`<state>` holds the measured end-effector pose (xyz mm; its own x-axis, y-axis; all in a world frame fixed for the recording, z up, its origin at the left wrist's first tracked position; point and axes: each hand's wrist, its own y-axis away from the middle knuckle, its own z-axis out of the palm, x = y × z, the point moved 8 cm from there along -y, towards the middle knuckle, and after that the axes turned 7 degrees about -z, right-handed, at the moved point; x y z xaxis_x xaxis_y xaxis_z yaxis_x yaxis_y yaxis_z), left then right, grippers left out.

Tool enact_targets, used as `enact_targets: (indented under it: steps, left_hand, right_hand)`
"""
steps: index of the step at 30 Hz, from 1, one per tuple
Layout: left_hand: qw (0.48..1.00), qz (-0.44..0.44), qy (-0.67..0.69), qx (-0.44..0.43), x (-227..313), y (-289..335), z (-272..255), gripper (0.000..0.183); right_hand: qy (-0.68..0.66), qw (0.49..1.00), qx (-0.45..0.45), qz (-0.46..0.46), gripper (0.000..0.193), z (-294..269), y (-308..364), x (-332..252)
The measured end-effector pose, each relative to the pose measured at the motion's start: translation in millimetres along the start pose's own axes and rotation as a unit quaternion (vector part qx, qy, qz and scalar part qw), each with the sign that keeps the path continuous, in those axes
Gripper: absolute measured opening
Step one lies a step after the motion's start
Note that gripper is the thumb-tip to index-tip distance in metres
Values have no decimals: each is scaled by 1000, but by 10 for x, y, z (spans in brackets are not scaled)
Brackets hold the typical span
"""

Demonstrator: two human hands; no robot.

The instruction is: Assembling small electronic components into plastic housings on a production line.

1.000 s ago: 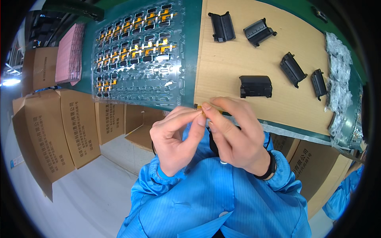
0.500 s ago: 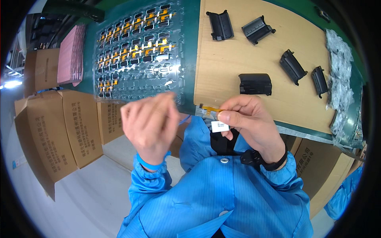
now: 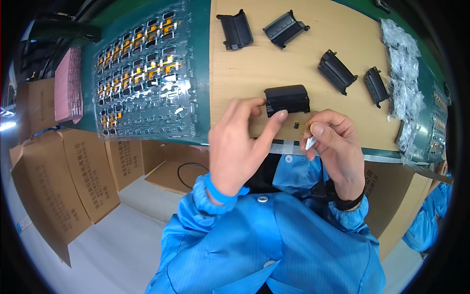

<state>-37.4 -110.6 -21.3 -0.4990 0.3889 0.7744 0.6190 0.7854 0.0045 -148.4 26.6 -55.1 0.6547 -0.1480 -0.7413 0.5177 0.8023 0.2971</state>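
My left hand (image 3: 240, 142) reaches over the cardboard's near edge, thumb and fingers spread apart. Its fingertips are at the left and near side of a black plastic housing (image 3: 287, 100); whether they touch it I cannot tell. In my right hand (image 3: 339, 142), thumb and fingers pinch a small flex cable part, its white label piece (image 3: 311, 142) seen edge-on below the thumb. The part's orange strip is mostly hidden by the fingers, and its small dark connector end (image 3: 296, 125) shows between the two hands, just below the housing.
Several more black housings, one of them a narrow piece (image 3: 376, 86), lie on the cardboard sheet (image 3: 274, 63). A clear tray (image 3: 142, 73) of flex cable parts is at the left, beside a pink stack (image 3: 68, 85). Bubble-wrapped pieces (image 3: 405, 83) line the right. Cardboard boxes (image 3: 83, 181) stand below left.
My left hand has moved right, from beside the tray to the near housing, and its fingers have spread. My right hand has shifted right with the flex cable part, turning the white label edge-on.
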Motion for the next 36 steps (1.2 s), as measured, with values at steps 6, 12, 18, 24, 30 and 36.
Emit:
enact_targets:
  steps: [6,12,18,24,30,36]
  left_hand:
    - [972,-102,184,-103,-149,-4,409,20]
    - [930,-105,331,-118,-54,74,316,27]
    - [936,-62,318,-136,13,52,248,29]
    - [932,-57,324,-151,4,68,250,30]
    - [923,-38,355,-143,57,65,244,29]
    - [921,-71,353,-146,1,74,242,29]
  right_hand:
    - [45,998,43,-24,15,-16,-74,-6]
    - [112,992,45,-34,17,100,-111,1]
    - [139,987,75,-35,19,94,-105,-26]
    - [114,988,100,-28,21,53,-97,7]
    - [133,984,119,-28,19,46,-67,-4]
    - [125,983,129,-28,18,60,-52,-12]
